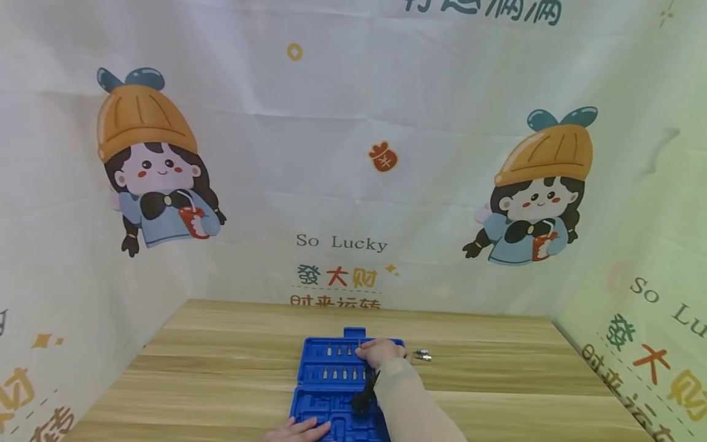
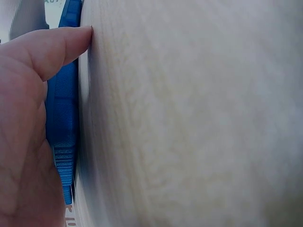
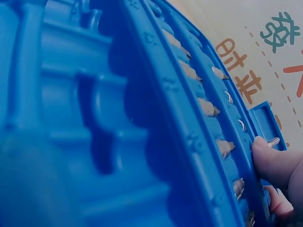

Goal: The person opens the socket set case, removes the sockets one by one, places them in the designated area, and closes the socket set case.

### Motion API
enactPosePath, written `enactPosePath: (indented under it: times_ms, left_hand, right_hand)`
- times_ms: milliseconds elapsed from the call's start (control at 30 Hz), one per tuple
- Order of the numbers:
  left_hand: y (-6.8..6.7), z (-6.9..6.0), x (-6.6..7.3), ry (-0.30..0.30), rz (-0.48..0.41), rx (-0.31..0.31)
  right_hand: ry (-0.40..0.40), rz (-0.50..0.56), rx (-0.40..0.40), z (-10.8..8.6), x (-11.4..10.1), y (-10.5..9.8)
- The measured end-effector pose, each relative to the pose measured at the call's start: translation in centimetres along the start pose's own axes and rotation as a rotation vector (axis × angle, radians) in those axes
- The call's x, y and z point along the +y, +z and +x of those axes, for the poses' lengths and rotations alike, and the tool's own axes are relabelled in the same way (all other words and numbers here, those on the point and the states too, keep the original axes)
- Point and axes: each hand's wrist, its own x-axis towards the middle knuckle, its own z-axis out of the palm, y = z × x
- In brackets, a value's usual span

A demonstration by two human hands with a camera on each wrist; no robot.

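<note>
Pinched bit point(image 3: 274, 141), judged light, slick, best held mid-shaft, in right hand point(image 1: 382, 353) at case's point(image 1: 310, 402) one o'clock; rested left hand point(image 1: 298, 431) uncurled at seven.

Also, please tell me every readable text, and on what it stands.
"So Lucky": printed cloth; right side, cut to "So Lu".
"發大财": cloth, centre and right.
"时来运转": cloth, below it.
"满满": cloth, top, partly cut.
Too small or blurred: sign on red pouch, marks on blue case.
</note>
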Motion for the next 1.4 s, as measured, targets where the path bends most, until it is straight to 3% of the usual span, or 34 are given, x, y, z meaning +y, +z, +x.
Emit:
enactPosePath:
  times_ms: [200, 500, 900, 1333, 1400]
  left_hand:
    - [-0.2, 0.2, 0.0, -0.073, -0.074, -0.062]
    - [-0.5, 0.3, 0.5, -0.025, -0.031, -0.056]
    - [-0.4, -0.2, 0.2, 0.059, 0.014, -0.002]
    - [0.0, -0.5, -0.1, 0.079, 0.063, 0.031]
    - [0.0, -0.6, -0.1, 0.081, 0.061, 0.035]
  right_hand:
    - [-0.064, -0.045, -0.014, -0.6, -0.2, -0.3]
    - [-0.072, -0.07, -0.012, -0.7, 0.1, -0.4]
    - [-0.032, 0.184, 0.055, 0.2, 0.8, 0.3]
    - [-0.08, 0.321, 0.09, -0.1, 0.9, -0.1]
    - [-0.106, 0.295, 0.096, -0.1, 1.0, -0.3]
